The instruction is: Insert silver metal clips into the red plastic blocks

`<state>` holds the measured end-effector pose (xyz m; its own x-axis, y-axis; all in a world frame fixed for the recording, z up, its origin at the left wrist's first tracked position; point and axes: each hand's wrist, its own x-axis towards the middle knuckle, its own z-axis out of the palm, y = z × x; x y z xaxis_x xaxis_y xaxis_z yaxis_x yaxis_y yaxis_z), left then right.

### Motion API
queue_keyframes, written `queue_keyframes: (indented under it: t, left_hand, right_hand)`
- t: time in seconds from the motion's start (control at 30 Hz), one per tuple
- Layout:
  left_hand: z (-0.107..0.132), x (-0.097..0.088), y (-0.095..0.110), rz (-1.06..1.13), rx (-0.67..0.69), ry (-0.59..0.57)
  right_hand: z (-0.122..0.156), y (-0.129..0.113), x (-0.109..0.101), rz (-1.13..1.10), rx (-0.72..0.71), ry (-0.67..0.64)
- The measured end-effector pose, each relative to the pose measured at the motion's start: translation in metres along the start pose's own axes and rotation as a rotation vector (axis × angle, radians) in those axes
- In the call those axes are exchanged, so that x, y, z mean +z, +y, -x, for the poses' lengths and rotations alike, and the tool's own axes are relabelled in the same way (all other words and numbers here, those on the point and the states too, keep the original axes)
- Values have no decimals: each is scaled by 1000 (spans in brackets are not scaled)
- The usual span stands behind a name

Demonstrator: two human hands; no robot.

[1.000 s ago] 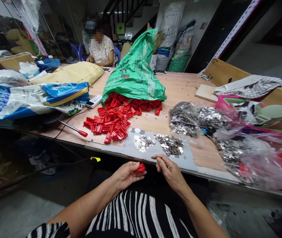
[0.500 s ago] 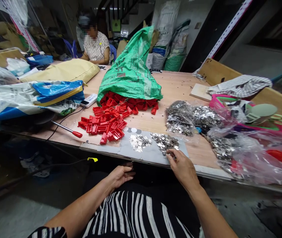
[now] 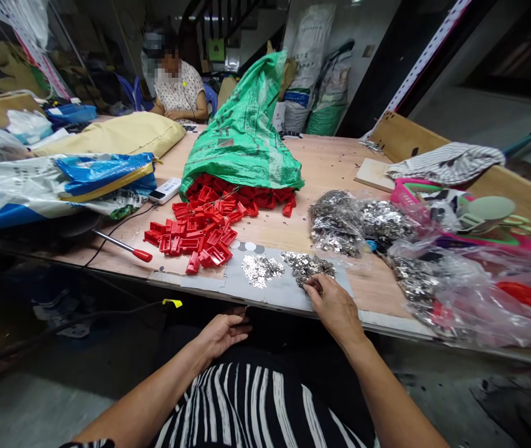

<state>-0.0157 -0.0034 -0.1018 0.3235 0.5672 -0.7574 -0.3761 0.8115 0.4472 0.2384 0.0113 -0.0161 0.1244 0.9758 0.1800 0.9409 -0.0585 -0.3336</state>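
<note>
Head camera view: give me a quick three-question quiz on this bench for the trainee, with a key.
1. True or false: the person's right hand touches the heap of small silver metal pieces on the grey mat.
2. What does the left hand hold? A: a screwdriver. B: a silver piece. C: nothing that shows.
3. What colour are the box-shaped plastic parts spilling from the green woven sack?

Key: 1 true; 2 C; 3 red.
</note>
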Motion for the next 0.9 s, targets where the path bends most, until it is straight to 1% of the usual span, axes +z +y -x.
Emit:
queue_keyframes:
  t: [0.13, 0.27, 0.43, 0.6, 0.67, 0.8, 0.9]
  left_hand:
    - [-3, -3, -1, 4, 5, -2]
    - [-4, -5, -2, 5, 6, -1]
    - [-3, -3, -2, 11, 7, 6]
    - [-2, -3, -1, 18, 6, 20]
    - [-3, -4, -1, 19, 4, 22]
    - [-4, -4, -2, 16, -1, 21]
    - [-5, -4, -3, 11, -3, 21]
  right_hand:
    - [0, 3, -1, -61, -21, 24]
    - [1, -3, 0, -113, -59, 60]
    - [10, -17, 10, -45, -158, 114]
    - [24, -18, 14, -28, -246, 87]
    - [26, -13, 12, -43, -237, 70]
    - [23, -3, 6, -28, -167, 76]
    - [19, -1, 4, 7, -167, 85]
